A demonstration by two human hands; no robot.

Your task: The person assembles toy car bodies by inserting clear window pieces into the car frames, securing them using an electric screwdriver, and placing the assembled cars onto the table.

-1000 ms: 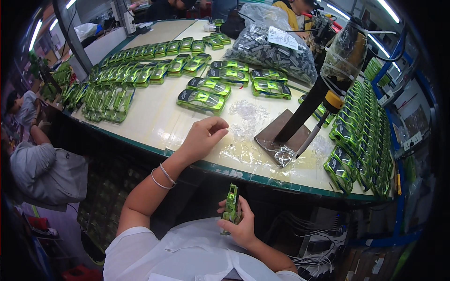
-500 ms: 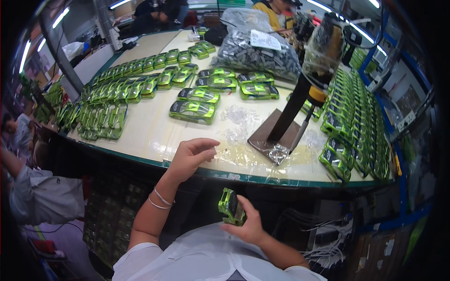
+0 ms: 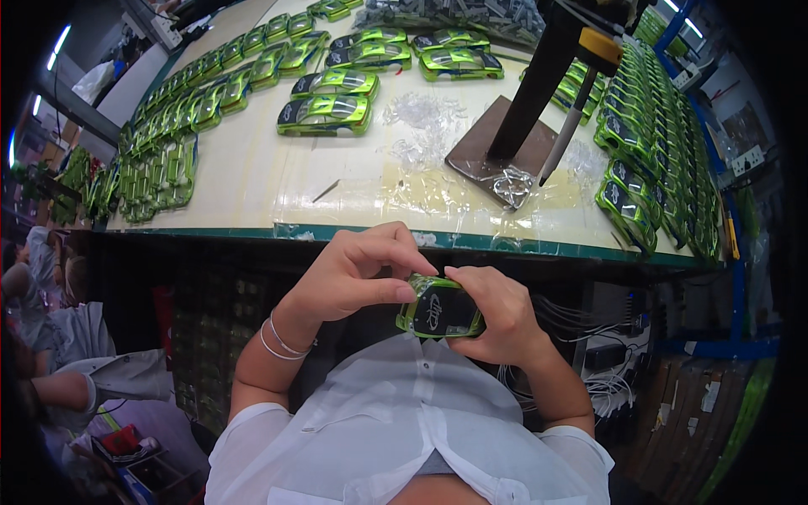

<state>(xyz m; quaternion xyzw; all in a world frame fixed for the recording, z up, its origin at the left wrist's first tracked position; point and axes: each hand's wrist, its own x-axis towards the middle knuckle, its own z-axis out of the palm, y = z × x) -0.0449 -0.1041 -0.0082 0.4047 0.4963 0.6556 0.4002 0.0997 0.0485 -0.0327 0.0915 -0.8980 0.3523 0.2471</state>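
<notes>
My right hand [image 3: 502, 313] is closed around a toy car body shell [image 3: 439, 311], bright green with a black panel, held in front of my chest below the table edge. At the shell's far left corner, my left hand [image 3: 360, 276] is closed in a pinch, its thumb and forefinger on the rim. Whether something small is also between those fingertips cannot be made out. Other green car shells [image 3: 326, 115] sit in pairs on the table [image 3: 244, 181] beyond my hands.
A dark metal post on a brown base plate [image 3: 475, 160], with a pen-like tool [image 3: 566, 139] at its side, stands on the table. Clear plastic film scraps [image 3: 421, 122] and a thin strip [image 3: 326, 191] lie nearby. Rows of shells [image 3: 623, 198] line the right side. Cables [image 3: 610, 379] hang below.
My left hand has come down from over the table to the car shell. The right hand has raised and turned the shell, so its black panel shows. The view has tipped downward.
</notes>
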